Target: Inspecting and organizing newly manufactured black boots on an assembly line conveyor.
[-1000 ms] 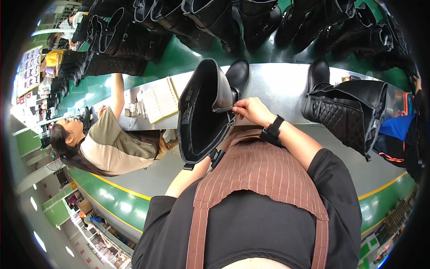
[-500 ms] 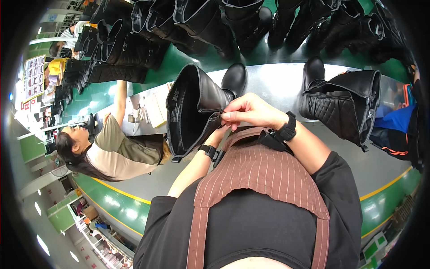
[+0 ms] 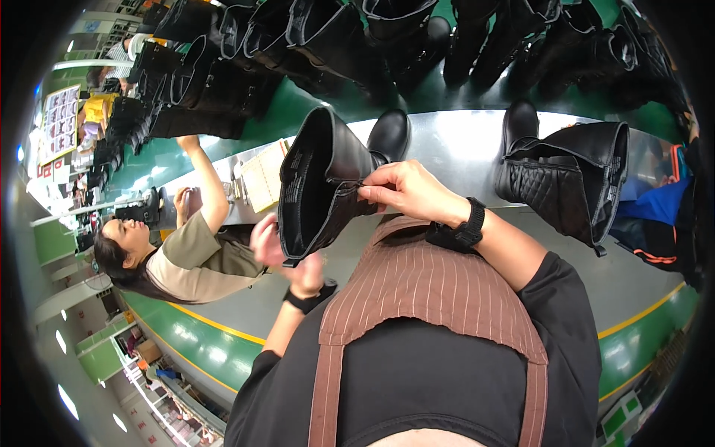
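A tall black boot (image 3: pixel 350 153) stands on the metal bench in front of me, its wide shaft opening turned toward me and its toe pointing away. My right hand (image 3: pixel 421 192) is closed in a pinch on the edge of the boot's side opening; whether a zipper pull is between the fingers I cannot make out. Beside the near rim of the shaft is my left hand (image 3: pixel 294 261), blurred, with fingers and thumb apart and nothing seen in it. A second black boot (image 3: pixel 562 175), with a quilted panel, sits to the right, its shaft gaping open.
Several black boots (image 3: pixel 328 37) stand in a row beyond the metal bench (image 3: pixel 454 141). To the left, a co-worker (image 3: pixel 201 253) reaches over the bench, near an open notebook (image 3: pixel 264 179). Blue and black fabric (image 3: pixel 655 216) lies at the far right.
My left hand has left the side opening and moved left to the near rim of the boot. My right hand keeps its pinch, slightly further left. The co-worker's arm has shifted.
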Tool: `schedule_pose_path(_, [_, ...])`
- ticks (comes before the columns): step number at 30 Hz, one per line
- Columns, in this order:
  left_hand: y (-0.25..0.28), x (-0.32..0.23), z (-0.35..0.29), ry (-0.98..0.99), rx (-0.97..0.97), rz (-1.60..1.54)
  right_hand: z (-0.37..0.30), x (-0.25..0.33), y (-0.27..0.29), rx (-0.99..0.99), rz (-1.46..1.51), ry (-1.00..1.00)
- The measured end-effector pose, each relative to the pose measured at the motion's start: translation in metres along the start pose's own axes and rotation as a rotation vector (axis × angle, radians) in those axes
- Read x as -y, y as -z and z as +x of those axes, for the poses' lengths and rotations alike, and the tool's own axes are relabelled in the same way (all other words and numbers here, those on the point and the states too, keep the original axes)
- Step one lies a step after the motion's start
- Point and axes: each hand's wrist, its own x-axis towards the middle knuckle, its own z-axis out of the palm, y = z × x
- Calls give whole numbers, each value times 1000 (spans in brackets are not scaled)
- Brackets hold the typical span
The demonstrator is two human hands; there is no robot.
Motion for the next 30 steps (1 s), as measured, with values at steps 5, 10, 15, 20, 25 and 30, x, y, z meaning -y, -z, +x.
schedule_pose_path(5, [25, -89, 101, -177, 811, 417, 1, 3, -2, -11, -106, 76])
schedule_pose_path(10, [-30, -106, 111, -141, 865, 690, -1, 4, -1, -38, -156, 91])
schedule_pose_path(15, [-33, -101, 106, -157, 991, 731, 3, 6, 0, -23, -232, 165])
schedule_pose_path(20, [22, -77, 72, -282, 325, 479, 4, 11, 5, 56, -122, 14])
schedule_pose_path(25, [32, -4, -17, 328, 514, 47, 3, 12, 7, 98, -64, -79])
schedule_pose_path(30, [-27, 39, -88, 750, 816, -45, 1, 30, 3, 98, -94, -161])
